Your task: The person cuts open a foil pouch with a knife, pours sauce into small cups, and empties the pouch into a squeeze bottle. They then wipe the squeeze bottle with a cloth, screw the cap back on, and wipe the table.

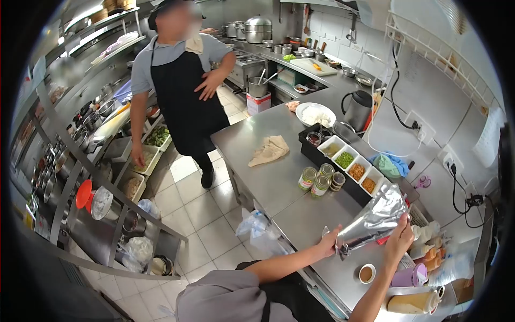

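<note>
A crinkled sheet of aluminium foil (pixel 380 213) is stretched between my two hands above the steel counter. My left hand (pixel 328 244) is closed on its lower left edge, and my right hand (pixel 400 237) grips the right side. The foil's far end overlaps the near end of a black tray (pixel 321 153) holding white containers, among them chopped green onion (pixel 344 159) and brown toppings (pixel 356 172). Below the foil sits a small cup of brown sauce (pixel 367 273). Several tins (pixel 321 185) stand beside the tray.
A folded beige cloth (pixel 270 151) and a bowl of rice (pixel 316 115) lie farther along the counter. Squeeze bottles (pixel 413 302) and a purple container (pixel 409 276) crowd its near right. Cords hang at the wall. A co-worker in a black apron (pixel 188 102) stands across the aisle, reaching toward containers.
</note>
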{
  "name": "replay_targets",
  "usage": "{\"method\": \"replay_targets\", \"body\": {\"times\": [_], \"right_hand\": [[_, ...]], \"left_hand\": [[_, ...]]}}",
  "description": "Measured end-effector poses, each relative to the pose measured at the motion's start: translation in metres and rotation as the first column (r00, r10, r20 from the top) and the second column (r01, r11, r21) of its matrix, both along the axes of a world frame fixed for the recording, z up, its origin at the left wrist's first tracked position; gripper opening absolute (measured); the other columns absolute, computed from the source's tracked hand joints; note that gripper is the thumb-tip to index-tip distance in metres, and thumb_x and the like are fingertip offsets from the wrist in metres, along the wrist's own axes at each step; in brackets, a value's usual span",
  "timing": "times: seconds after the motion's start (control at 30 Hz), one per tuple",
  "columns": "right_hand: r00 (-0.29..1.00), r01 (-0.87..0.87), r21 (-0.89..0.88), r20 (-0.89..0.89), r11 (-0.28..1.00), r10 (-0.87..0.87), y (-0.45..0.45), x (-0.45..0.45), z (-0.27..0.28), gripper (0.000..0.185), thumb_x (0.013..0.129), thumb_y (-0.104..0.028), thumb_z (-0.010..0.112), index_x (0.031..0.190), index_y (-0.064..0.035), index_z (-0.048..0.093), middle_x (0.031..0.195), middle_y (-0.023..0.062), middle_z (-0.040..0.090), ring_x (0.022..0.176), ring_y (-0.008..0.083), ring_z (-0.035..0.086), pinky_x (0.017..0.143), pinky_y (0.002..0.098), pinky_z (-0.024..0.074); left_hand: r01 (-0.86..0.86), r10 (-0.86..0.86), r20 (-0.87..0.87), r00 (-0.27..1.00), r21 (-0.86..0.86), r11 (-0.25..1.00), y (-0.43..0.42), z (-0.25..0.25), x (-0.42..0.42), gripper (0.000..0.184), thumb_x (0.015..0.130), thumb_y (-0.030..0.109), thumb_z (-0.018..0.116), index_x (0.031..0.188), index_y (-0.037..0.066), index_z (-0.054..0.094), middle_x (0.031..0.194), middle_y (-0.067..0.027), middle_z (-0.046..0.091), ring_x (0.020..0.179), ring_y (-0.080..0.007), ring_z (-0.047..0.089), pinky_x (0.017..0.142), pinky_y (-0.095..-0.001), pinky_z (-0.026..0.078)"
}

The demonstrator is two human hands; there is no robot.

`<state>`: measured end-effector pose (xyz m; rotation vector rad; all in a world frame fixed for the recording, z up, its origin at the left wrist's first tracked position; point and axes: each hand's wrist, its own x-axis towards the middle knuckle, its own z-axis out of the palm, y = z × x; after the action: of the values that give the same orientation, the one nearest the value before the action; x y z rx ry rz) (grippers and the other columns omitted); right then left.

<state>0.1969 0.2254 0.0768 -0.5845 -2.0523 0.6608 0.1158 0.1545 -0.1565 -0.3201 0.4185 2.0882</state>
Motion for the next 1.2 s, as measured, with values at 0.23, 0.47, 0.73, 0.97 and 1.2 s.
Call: {"method": "replay_targets", "body": {"times": [0.23,0.47,0.73,0.97,1.2], "right_hand": [[0.997,0.073,-0.144,0.013,0.987,-0.072,0.000,0.010,0.007,0.045,0.093,-0.029,0.041,0.079,0.0110,0.054,0.054,0.0142,0.046,0.049,0.0192,0.038,0.047,0.0361,0.0313],[0.998,0.068,0.108,0.008,0.992,-0.069,-0.005,0.001,0.003,0.032,0.091,-0.020,0.044,0.083,0.0090,0.057,0.054,0.0201,0.046,0.048,0.0227,0.032,0.045,0.0387,0.0283],[0.995,0.092,-0.089,-0.028,0.992,-0.095,-0.010,0.003,0.013,0.043,0.091,-0.026,0.047,0.059,0.0028,0.045,0.049,0.0054,0.035,0.049,0.0142,0.030,0.044,0.0334,0.0259],[0.995,0.071,-0.044,-0.061,0.997,-0.073,-0.007,0.007,0.006,0.035,0.091,-0.029,0.046,0.094,0.0030,0.062,0.056,0.0218,0.048,0.045,0.0254,0.041,0.047,0.0367,0.0377],[0.986,0.081,-0.261,-0.120,0.962,-0.116,0.004,0.011,-0.002,0.040,0.092,-0.034,0.043,0.099,0.0004,0.062,0.047,0.0115,0.034,0.043,0.0145,0.031,0.042,0.0322,0.0299]], "left_hand": [[0.059,-0.083,-0.206,0.975,-0.116,0.991,-0.032,0.032,-0.019,0.023,0.090,0.025,0.047,0.088,0.004,0.055,0.069,-0.0028,0.056,0.052,-0.0123,0.052,0.044,-0.0269,0.045],[0.061,-0.046,-0.138,0.989,0.108,0.992,-0.014,-0.034,0.017,0.034,0.093,0.040,0.037,0.086,0.008,0.046,0.071,-0.0069,0.056,0.066,-0.0200,0.057,0.069,-0.0375,0.048],[0.129,-0.144,-0.266,0.953,-0.072,0.989,-0.013,-0.004,0.016,0.044,0.095,0.042,0.023,0.074,0.008,0.041,0.123,-0.0184,0.048,0.098,-0.0221,0.056,0.078,-0.0480,0.047],[-0.013,-0.009,-0.313,0.950,-0.068,0.998,0.002,0.005,0.017,0.032,0.093,0.039,0.036,0.090,0.007,0.040,0.088,-0.0141,0.058,0.073,-0.0234,0.061,0.060,-0.0407,0.053],[0.067,-0.426,-0.464,0.777,-0.612,0.788,0.016,0.008,-0.037,0.046,0.091,0.043,0.040,0.121,0.008,0.040,0.072,0.0006,0.050,0.057,-0.0160,0.053,0.055,-0.0325,0.049]]}}
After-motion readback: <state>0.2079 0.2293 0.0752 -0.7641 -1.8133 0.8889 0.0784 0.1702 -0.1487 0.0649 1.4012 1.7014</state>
